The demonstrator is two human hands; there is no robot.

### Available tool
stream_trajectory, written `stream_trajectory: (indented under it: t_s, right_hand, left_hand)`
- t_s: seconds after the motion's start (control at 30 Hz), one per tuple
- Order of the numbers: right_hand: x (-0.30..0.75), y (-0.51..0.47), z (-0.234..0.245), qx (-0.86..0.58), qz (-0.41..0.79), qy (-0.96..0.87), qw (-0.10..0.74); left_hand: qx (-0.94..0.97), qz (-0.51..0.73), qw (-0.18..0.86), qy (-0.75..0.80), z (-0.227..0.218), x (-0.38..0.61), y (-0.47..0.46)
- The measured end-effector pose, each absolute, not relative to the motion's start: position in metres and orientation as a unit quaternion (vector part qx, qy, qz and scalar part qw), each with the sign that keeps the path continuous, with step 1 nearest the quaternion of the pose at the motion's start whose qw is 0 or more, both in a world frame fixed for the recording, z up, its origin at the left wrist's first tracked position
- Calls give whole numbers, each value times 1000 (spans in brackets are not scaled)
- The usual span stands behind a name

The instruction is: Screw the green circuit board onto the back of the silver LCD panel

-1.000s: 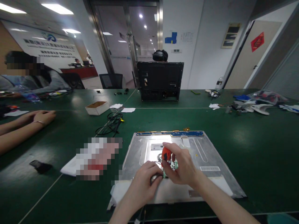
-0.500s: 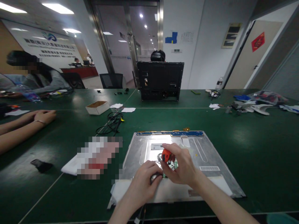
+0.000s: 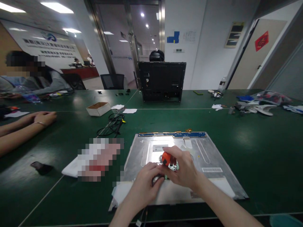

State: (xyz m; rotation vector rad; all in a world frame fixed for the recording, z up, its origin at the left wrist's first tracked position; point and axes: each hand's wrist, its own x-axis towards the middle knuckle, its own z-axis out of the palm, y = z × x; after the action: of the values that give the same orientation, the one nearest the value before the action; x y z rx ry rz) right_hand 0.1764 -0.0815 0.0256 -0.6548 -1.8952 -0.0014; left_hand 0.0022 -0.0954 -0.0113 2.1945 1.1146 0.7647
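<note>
A flat metal display panel lies back side up before me, with a blue circuit strip along its far edge. My right hand is closed around the orange handle of a screwdriver, seen nearly end-on, over a small green circuit board in the panel's middle. The screwdriver's tip is hidden. Close beside it, my left hand pinches a dark cable at the board's near left edge. Cable ends with a white plug hang below my left wrist.
Left of the panel lie a blurred-out packet, a black cable coil and an open cardboard box. Another person's hands rest at the far left. A black monitor housing stands across the table, and plastic bags lie far right.
The orange screwdriver handle has shifted slightly left and down, with my right hand's fingertips now nearer my left hand. My left hand stays in place.
</note>
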Motion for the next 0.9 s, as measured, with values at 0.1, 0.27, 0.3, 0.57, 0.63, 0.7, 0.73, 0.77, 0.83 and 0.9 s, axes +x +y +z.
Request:
stream_trajectory:
  t_s: [0.1,0.27,0.3,0.57,0.63,0.7,0.73,0.77,0.83,0.9]
  right_hand:
    - [178,-82,26,-285,11,-803,524]
    - [179,-83,26,-289,8,-809,511]
    - [179,-84,27,-283,8,-808,516]
    - [178,-81,28,-248,17,-803,543]
    - [177,-80,28,-246,12,-798,549]
    - [177,-80,28,-247,6,-796,552]
    - [177,-80,28,-249,3,-796,552]
    - [177,-81,28,-250,-1,-796,551]
    - [177,-81,28,-249,-13,-798,549]
    - [177,-80,28,-249,-20,-799,547]
  left_hand:
    - [821,287,279,408,-10,2,-96]
    - [824,284,284,400,-5,3,-95]
    - [826,280,285,398,-5,3,-95]
    - [829,287,269,396,-6,3,-94]
    - [827,291,269,398,-6,3,-94]
    - [825,297,272,398,-7,3,-94]
    - [824,299,273,397,-7,3,-94]
    - [823,301,273,397,-8,2,-94]
    - [823,302,271,399,-10,2,-94]
    - [823,304,265,401,-12,3,-95]
